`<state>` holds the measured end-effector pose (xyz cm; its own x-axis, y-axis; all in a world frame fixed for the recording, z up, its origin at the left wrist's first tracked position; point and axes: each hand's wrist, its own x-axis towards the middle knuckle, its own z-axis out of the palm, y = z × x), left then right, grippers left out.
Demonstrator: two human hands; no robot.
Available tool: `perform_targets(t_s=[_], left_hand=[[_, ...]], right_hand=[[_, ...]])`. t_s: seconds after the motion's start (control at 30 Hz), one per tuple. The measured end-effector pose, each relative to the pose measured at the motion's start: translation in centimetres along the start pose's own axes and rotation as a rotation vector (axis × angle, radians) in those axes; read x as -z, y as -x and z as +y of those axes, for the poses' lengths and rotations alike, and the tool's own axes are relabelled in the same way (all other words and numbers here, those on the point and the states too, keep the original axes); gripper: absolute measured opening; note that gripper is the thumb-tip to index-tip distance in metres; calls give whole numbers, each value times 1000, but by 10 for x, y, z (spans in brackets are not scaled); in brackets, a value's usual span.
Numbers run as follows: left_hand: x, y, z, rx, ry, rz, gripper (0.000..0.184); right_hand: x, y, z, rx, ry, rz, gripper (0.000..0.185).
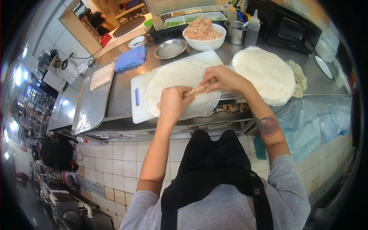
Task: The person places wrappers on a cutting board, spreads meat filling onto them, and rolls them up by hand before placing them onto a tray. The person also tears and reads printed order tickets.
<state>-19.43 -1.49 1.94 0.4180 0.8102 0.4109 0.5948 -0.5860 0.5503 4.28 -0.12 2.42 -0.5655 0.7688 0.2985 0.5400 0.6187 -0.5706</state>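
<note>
A round white wrapper sheet (172, 74) lies on the white cutting board (210, 56). Across its near part runs a strip of pinkish minced filling (197, 91). My left hand (173, 100) is closed at the strip's left end, thumb and fingers pressing on it. At the right end, my right hand (224, 79) pinches the filling between thumb and fingers. A bit more filling shows just left of my left hand. To the right rests a stack of round wrapper sheets (264, 74) on plastic. A heaped mound of filling (201, 30) fills the white bowl (205, 45) behind the board.
Left of the board, a metal tray (92, 103) holds several white rolls (102, 76), beside a blue cloth (130, 58). Behind are a metal plate (170, 49), a metal pot (235, 32), a squeeze bottle (252, 30) and a black oven (285, 28). Another person (57, 153) is at far left.
</note>
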Motion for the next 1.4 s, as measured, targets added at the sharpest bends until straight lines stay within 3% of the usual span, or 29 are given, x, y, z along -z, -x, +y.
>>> perform_targets(t_s=[0.2,0.27,0.37,0.57,0.63,0.7,0.87,0.97,1.03,1.1,1.17,1.4], left_hand=[[-25,-10,16,-21,39,49,23],[-30,-12,19,-32,10,52,25],[-32,-14,24,-55,-17,49,26],[-24,-14,20,-28,71,67,25],[-18,-17,17,40,231,-9,18],[-18,-20,15,63,194,-15,18],[-16,-20,11,87,90,-13,18],[-2,-12,-6,83,137,32,14],[1,-8,-16,18,188,82,13],[8,-9,-23,85,123,3,13],[5,-11,-25,45,129,-33,13],[7,-2,-20,67,116,-9,14]], right_hand=[[-2,13,-3,-111,21,37,34],[-6,21,-7,-96,-56,220,32],[-4,24,-22,-188,-172,303,24],[-25,18,-14,-11,-88,384,12],[-26,15,-8,-51,-134,373,10],[-25,12,-8,-91,-180,358,9],[-14,10,-4,-234,-252,217,20],[-14,11,-14,-99,-216,237,30],[-20,8,-19,-41,-73,240,35],[-21,1,-16,38,134,166,41],[-25,-1,-16,-177,42,102,45],[-21,-1,-39,-116,-37,136,54]])
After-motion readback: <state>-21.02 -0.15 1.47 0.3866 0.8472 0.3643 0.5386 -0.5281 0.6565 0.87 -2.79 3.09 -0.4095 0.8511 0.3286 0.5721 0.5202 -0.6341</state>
